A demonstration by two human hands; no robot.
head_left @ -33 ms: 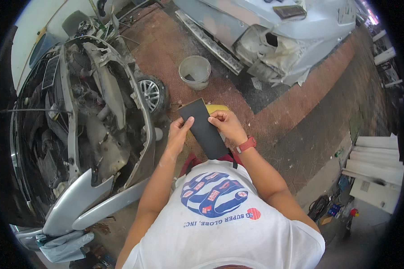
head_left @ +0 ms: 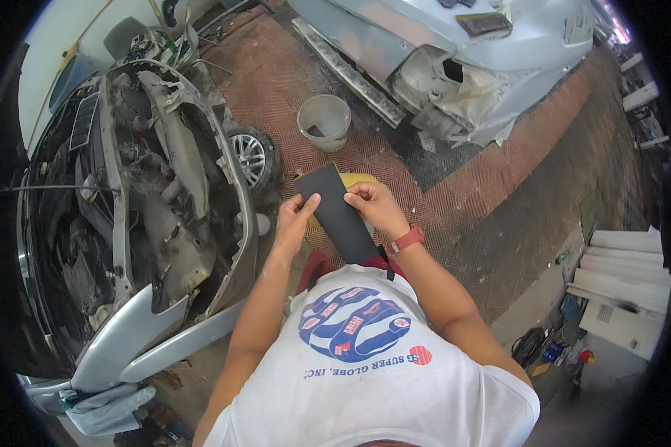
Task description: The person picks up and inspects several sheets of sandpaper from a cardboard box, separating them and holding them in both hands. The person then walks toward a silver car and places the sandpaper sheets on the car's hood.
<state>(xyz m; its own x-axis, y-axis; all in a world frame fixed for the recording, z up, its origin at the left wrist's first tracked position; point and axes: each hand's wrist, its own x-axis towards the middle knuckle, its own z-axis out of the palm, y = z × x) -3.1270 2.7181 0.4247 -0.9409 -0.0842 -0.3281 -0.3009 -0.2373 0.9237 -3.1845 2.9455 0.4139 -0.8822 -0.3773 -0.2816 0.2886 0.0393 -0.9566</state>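
Between my two hands is a sheet of black sandpaper (head_left: 341,214), its long side running toward my waist. A strip of brownish backing shows at its upper left corner. My left hand (head_left: 295,214) pinches the left edge, thumb on the dark face and fingers bent behind it. On the opposite edge my right hand (head_left: 377,209) grips the sheet in the same way, with a red watch on the wrist. Something yellow (head_left: 361,179) lies below and behind the sheet, mostly covered; I cannot tell what it is.
A whitish bucket (head_left: 324,122) stands ahead on the patterned floor (head_left: 417,216). At left is a stripped car front (head_left: 164,194) with a wheel (head_left: 250,158) beside it. A grey car body (head_left: 425,45) fills the far right, with a dark flat piece (head_left: 484,23) on top.
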